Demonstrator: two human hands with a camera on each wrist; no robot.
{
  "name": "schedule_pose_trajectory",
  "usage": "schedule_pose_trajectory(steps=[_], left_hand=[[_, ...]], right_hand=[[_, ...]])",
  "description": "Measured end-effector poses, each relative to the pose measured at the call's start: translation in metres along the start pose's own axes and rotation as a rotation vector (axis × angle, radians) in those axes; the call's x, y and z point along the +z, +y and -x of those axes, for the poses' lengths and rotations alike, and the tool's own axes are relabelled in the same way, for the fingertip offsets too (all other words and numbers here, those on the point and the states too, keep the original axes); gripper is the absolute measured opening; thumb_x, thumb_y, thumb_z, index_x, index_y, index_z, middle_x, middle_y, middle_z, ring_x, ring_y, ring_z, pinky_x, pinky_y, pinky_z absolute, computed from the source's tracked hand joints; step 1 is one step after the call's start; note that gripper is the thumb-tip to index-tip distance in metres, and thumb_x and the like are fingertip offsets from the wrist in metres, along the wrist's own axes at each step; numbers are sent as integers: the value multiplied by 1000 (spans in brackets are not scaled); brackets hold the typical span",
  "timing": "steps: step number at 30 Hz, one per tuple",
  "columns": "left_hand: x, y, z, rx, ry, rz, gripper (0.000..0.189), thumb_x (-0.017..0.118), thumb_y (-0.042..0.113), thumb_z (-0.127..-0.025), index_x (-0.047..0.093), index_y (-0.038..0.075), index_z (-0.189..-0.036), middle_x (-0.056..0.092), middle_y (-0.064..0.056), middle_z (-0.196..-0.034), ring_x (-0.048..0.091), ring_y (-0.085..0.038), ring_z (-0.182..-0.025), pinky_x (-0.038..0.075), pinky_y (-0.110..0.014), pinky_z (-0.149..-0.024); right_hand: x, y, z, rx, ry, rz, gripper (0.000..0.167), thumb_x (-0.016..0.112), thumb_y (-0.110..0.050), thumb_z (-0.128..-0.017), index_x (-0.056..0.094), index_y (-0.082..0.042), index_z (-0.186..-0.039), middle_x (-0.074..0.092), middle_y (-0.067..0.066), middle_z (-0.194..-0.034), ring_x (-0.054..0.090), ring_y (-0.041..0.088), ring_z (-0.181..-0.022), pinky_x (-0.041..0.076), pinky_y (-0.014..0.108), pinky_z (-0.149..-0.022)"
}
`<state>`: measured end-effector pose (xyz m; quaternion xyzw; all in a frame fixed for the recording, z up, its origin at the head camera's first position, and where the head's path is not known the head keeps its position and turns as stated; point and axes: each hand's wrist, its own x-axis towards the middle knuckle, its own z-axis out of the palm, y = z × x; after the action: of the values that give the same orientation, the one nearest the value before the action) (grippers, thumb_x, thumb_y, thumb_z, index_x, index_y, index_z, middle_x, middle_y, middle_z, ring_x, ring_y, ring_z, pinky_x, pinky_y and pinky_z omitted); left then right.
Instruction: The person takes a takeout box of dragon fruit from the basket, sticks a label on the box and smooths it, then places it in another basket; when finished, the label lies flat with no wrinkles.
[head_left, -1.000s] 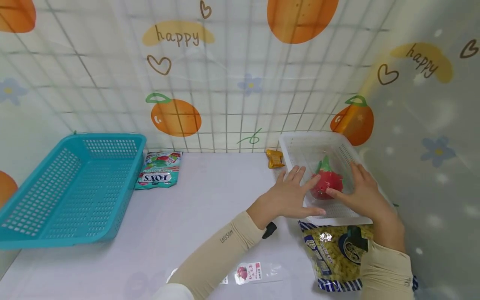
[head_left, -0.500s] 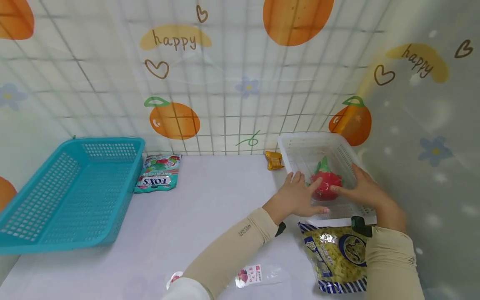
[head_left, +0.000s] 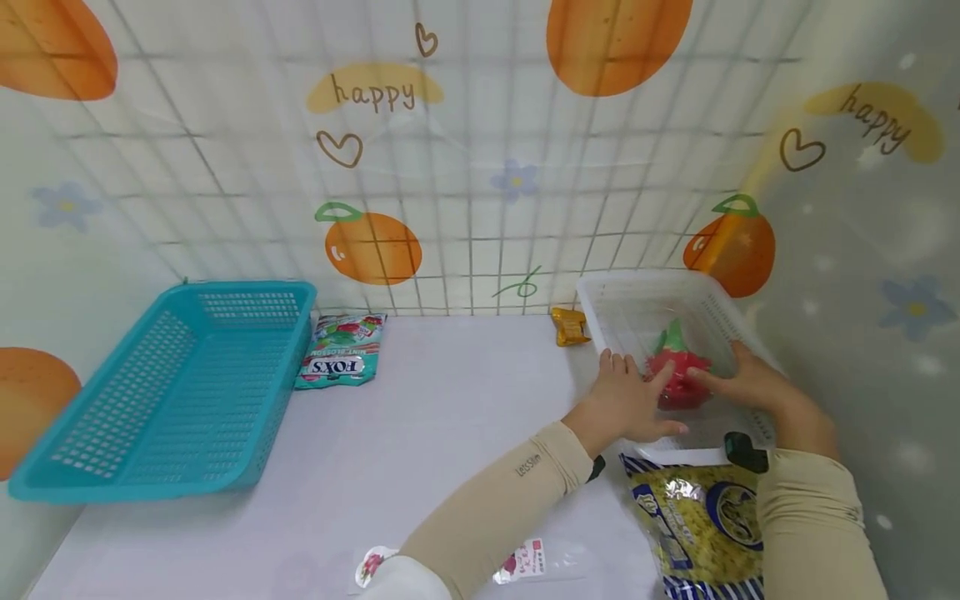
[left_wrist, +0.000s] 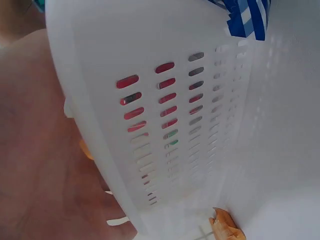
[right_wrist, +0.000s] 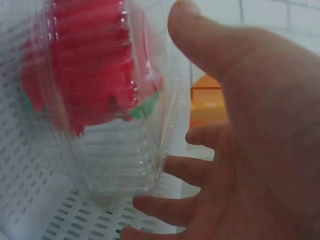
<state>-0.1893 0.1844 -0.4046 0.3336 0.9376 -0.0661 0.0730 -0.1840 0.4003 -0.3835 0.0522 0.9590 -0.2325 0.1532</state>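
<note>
A red and green toy dragon fruit (head_left: 681, 383) lies inside a clear plastic box (right_wrist: 117, 160), which stands in the white basket (head_left: 648, 277). My left hand (head_left: 626, 407) is over the basket's left rim with fingers spread, its thumb toward the near side. In the left wrist view it is close outside the slotted wall, red showing through the slots. My right hand (head_left: 768, 396) is at the basket's right rim, thumb stretched toward the fruit. In the right wrist view its fingertips (right_wrist: 177, 167) are right at the clear box's edge, fingers apart.
A pasta bag (head_left: 693, 521) lies in front of the white basket. A small gold-wrapped piece (head_left: 570, 327) is beside its far left corner. At the left stand a teal basket (head_left: 142, 492) and a FOX'S candy bag (head_left: 341, 350). A labelled clear packet (head_left: 528, 560) lies near the front.
My left hand has lowered slightly and drawn in toward the fruit. The right hand has stayed along the right rim. The whole head view has shifted a little.
</note>
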Motion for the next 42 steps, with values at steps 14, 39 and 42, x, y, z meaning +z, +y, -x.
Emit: schedule_pose_trajectory(steps=[14,39,42], left_hand=[[-7,13,-7,-25,-77,-75,92,21,88,-89,-5,41,-163,28,-4,-168,41,-22,-149,12,-53,-129],[-12,28,-17,-3,-30,13,90,44,78,-93,13,33,-164,57,-2,-146,43,-18,-142,24,-31,-123],[-13,29,-17,-12,-12,19,92,48,78,-91,15,32,-164,57,-3,-145,45,-17,-138,27,-28,-122]], right_hand=[[1,3,-6,90,-92,-38,121,55,-64,-96,-17,16,-151,5,54,-149,19,74,-133,30,80,-106],[-15,25,-10,188,-199,-191,131,64,-64,-91,-25,12,-149,0,52,-148,25,71,-126,49,71,-95],[-19,22,-8,210,-236,-213,133,64,-65,-90,-28,12,-148,-1,53,-147,24,70,-128,51,68,-94]])
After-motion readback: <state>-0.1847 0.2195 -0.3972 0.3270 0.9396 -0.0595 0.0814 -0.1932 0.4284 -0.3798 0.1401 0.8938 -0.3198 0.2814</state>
